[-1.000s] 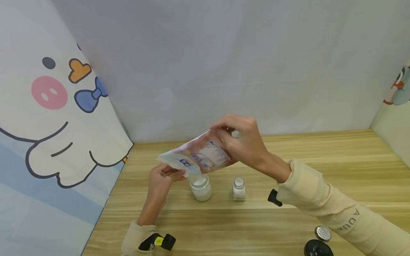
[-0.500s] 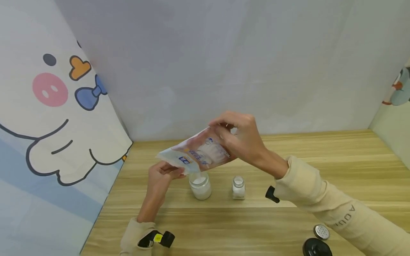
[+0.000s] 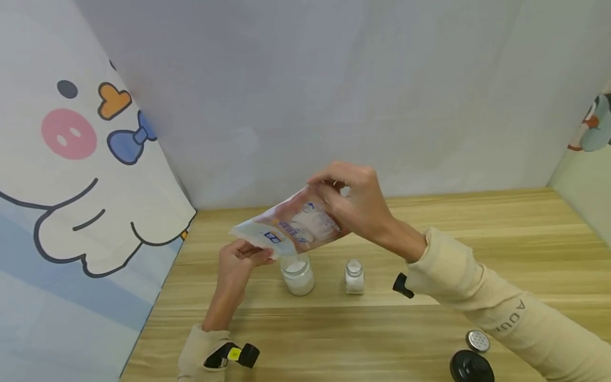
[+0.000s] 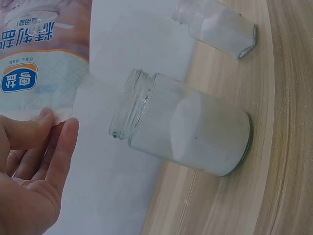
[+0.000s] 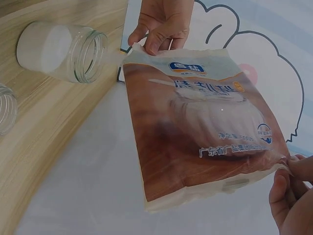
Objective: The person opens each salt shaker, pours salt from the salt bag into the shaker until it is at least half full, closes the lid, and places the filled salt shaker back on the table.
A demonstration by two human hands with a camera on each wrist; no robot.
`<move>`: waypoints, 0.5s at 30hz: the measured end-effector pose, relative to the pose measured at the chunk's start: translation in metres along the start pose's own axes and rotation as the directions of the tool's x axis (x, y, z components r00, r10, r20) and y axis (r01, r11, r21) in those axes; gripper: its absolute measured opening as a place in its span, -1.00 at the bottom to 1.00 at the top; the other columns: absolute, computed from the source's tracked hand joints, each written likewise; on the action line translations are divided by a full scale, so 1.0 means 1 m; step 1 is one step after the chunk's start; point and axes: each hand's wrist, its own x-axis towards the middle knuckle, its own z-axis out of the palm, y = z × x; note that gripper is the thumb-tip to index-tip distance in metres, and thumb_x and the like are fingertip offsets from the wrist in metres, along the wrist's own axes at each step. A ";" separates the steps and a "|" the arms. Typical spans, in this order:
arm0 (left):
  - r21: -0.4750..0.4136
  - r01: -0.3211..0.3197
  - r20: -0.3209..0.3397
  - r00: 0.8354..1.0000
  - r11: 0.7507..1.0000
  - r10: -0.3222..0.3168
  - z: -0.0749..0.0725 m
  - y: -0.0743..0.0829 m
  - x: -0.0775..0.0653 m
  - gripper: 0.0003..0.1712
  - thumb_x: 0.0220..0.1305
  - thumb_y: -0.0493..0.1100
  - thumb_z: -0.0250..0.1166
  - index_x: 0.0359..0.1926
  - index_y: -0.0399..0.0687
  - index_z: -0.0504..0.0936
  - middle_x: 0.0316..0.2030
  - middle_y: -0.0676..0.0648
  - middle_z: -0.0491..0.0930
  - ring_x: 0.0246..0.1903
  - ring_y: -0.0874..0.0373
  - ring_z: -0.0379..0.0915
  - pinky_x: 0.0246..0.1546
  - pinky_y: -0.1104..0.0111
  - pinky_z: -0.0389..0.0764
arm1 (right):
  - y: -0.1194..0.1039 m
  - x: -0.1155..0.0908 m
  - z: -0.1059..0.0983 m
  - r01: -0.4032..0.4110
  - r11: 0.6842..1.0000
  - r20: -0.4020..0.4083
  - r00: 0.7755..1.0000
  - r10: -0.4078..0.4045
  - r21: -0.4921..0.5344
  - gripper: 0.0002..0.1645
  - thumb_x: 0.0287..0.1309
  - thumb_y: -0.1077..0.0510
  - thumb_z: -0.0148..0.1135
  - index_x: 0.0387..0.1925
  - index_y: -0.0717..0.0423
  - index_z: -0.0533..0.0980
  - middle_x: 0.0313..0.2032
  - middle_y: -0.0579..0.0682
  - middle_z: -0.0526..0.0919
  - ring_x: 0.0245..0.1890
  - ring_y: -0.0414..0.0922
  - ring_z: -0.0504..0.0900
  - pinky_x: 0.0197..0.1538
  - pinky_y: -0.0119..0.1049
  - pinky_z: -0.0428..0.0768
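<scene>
A brown and pale blue salt bag is tilted above a glass jar, its lower corner close over the jar's mouth. In the right wrist view a faint white stream runs from that corner to the jar. White salt fills part of the jar, banked to one side in the left wrist view. My left hand pinches the bag's lower edge between thumb and fingers, beside the opened corner. My right hand grips the raised upper corner. A smaller glass shaker bottle holding white grains stands to the right.
A perforated metal shaker cap and a round black lid lie at the near right, beside my right sleeve. The wooden table meets a grey backdrop behind, with a cartoon-printed sheet at left.
Both hands keep their hold on the salt bag, which stays tilted over the jar. Everything in the head view shifts slightly up and left. The right hand rises a touch.
</scene>
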 end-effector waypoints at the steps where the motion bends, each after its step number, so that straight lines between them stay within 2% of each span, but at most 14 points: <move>1: -0.002 -0.001 -0.001 1.000 1.000 0.001 0.000 0.000 0.000 -0.68 0.07 -0.53 0.29 -0.09 -0.46 0.56 -0.29 -0.20 0.66 -0.32 0.05 0.64 -0.25 0.13 0.68 | 0.000 0.000 0.000 0.002 1.000 0.000 1.000 -0.002 0.000 -0.84 0.05 0.48 0.20 -0.43 0.26 0.65 -0.46 0.02 0.68 -0.51 -0.21 0.57 -0.46 -0.41 0.57; 15: -0.018 -0.021 -0.002 1.000 1.000 0.021 0.001 -0.002 0.000 -0.70 0.05 -0.54 0.30 -0.12 -0.46 0.57 -0.33 -0.19 0.67 -0.35 0.03 0.64 -0.28 0.15 0.69 | -0.001 0.000 -0.001 0.007 1.000 0.000 1.000 -0.007 -0.008 -0.83 0.05 0.49 0.20 -0.44 0.25 0.65 -0.46 0.01 0.68 -0.51 -0.22 0.56 -0.46 -0.41 0.55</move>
